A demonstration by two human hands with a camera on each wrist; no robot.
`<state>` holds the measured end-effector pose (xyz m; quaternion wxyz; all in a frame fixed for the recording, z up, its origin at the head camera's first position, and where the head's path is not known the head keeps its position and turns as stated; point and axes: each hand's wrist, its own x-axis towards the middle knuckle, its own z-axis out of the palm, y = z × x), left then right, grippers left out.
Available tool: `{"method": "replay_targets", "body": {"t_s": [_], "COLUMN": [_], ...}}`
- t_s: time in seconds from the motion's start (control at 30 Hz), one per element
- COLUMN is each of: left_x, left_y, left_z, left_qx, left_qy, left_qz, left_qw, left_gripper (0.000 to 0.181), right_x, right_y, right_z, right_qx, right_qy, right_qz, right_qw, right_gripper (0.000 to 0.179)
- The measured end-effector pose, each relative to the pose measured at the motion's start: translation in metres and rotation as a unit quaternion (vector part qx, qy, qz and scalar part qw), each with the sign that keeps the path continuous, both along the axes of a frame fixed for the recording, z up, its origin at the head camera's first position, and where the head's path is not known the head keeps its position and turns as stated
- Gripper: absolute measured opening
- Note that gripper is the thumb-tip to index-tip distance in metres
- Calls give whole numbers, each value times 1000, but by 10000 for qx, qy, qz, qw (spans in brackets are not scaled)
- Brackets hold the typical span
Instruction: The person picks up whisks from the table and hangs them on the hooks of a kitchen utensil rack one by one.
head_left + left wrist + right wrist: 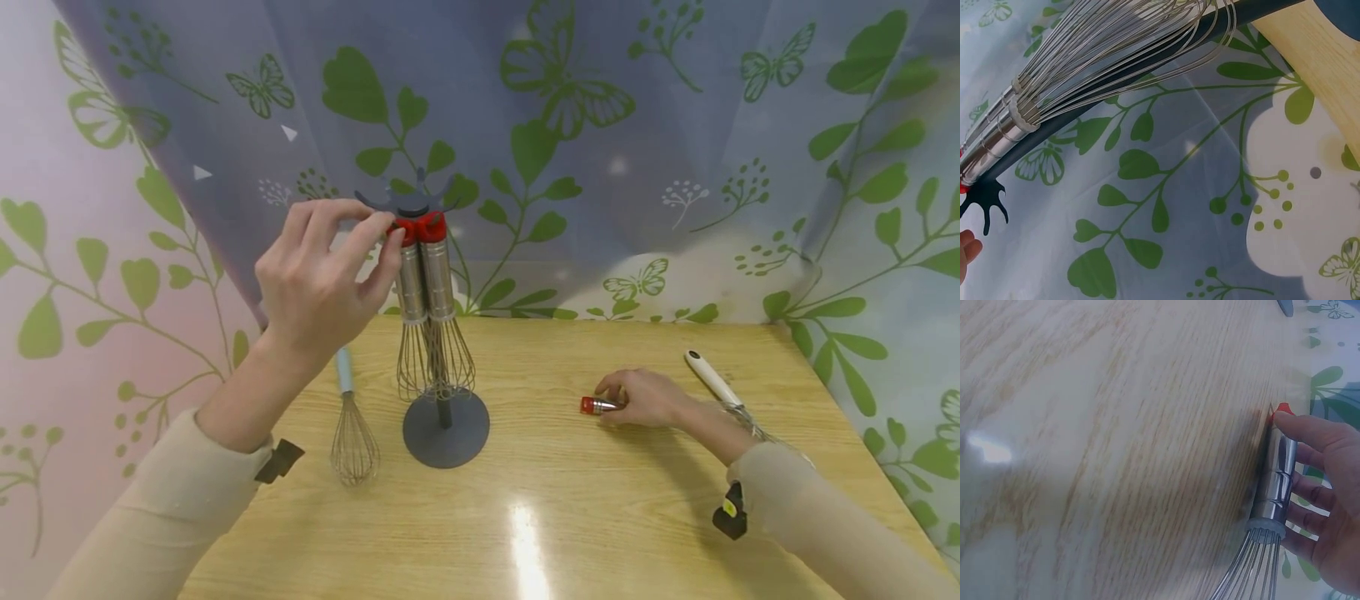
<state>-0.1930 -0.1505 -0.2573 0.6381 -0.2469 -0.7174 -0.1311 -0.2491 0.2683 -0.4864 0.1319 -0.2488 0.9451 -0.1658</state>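
Two steel whisks with red ends, a left one (411, 283) and a right one (437, 275), hang side by side from a dark stand (446, 437) with hooked arms. At the left whisk's red end, the thumb and forefinger of my left hand (318, 262) pinch it near the hooks. The left wrist view shows their wires, but only a fingertip of that hand. Low over the table, my right hand (645, 398) grips the handle of another red-ended steel whisk (1274, 478), thumb at its red end and fingers along the far side. Its wires run out of the right wrist view.
Left of the stand lies a whisk with a light blue handle (344, 371). A white-handled whisk (712, 379) lies at the right, partly hidden by my right forearm. Patterned cloth (675, 125) rises behind the wooden table (540, 467) and at both sides.
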Motion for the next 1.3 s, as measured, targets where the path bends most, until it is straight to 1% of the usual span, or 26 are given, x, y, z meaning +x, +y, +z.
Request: {"method": "replay_targets", "body": {"t_s": [0.3,0.47,0.57,0.73,1.3], "left_x": [0,0,1,1,0], "left_y": [-1,-1,-1,-1,-1], "left_z": [0,0,0,-1,-1], "left_qx": [23,20,7,4,3], "left_qy": [-7,-1,-8,4,35], "left_qz": [8,22,24,30,20], "left_qw": [10000,10000,10000,10000,10000], "left_gripper": [12,12,12,12,12], "right_x": [0,1,1,2,3], "right_y": [1,0,0,0,1], "right_z": [-7,-7,-6,-5,-3], "right_qx": [84,55,10,-10,-55], "right_qy": [94,79,87,92,-16], "right_qz": [62,73,160,198,248], "right_qw": [9999,9999,9998,9998,9997], "right_gripper": [46,44,40,37,37]}}
